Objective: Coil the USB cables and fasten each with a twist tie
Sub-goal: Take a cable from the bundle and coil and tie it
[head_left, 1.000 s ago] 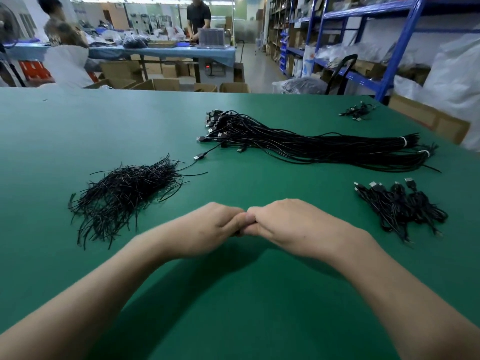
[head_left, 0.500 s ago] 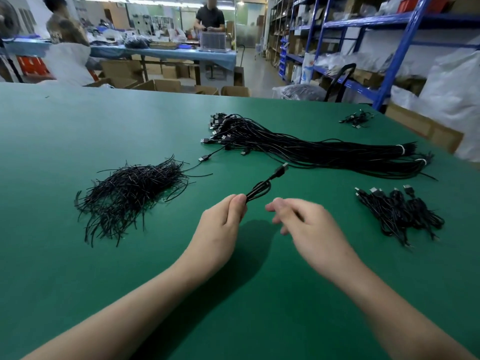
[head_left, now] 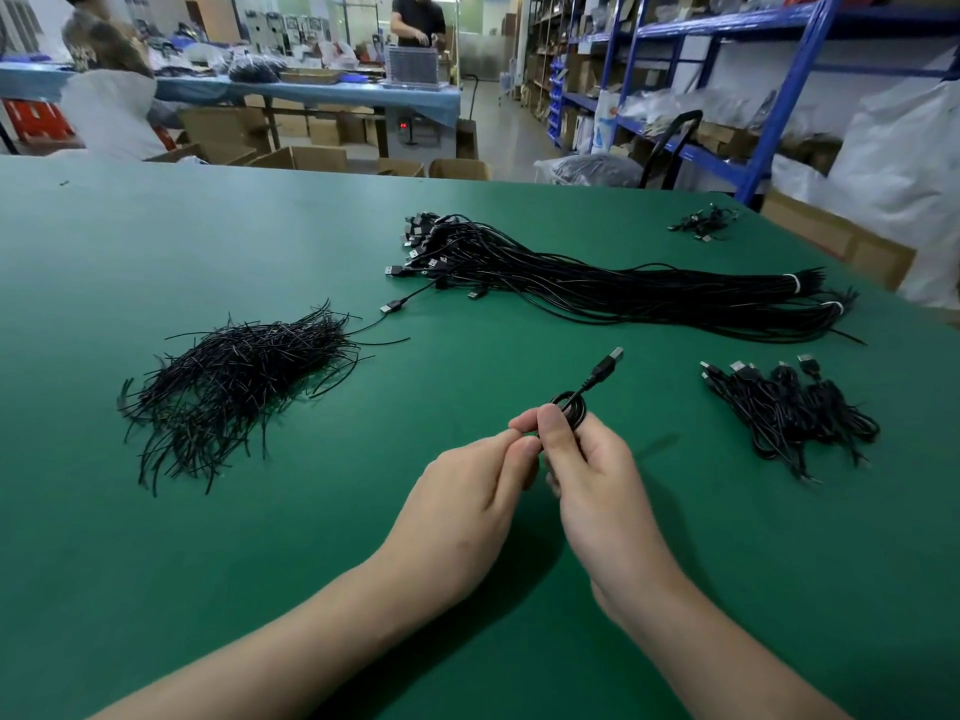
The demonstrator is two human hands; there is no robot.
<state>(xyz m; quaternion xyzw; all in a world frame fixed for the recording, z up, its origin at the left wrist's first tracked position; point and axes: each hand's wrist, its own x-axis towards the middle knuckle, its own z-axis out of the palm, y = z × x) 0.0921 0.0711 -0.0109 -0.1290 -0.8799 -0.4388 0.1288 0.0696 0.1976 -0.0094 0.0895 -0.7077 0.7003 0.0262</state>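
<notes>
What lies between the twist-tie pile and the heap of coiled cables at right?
In the head view, the left hand and right hand hold a coiled USB cable there, above bare green table.

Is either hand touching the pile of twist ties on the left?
No: the left hand and the right hand both pinch the coiled USB cable at mid-table, well apart from the twist tie pile.

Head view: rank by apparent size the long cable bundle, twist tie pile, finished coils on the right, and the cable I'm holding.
1. long cable bundle
2. twist tie pile
3. finished coils
4. held cable, partly hidden
</notes>
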